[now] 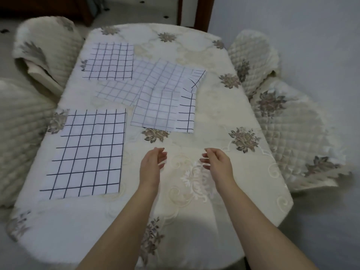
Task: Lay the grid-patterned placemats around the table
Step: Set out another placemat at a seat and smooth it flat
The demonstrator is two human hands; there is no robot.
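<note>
Left grip: released, fingers loosely curved, nothing in it, over the worktop.
Right grip: released too, palm facing the left.
Near-left placemat: flat.
Far-left placemat: flat.
Placemat heap: overlapping, mid-worktop, beyond both grips.
Quilted chairs: crowding both sides.

One head-worn view looks forward and steeply down from above the near end of the surface; its wide lens bows the outer edges; both forearms enter from the bottom, with the left hand and right hand close below centre; the left chair and right chair sit at the margins.
</note>
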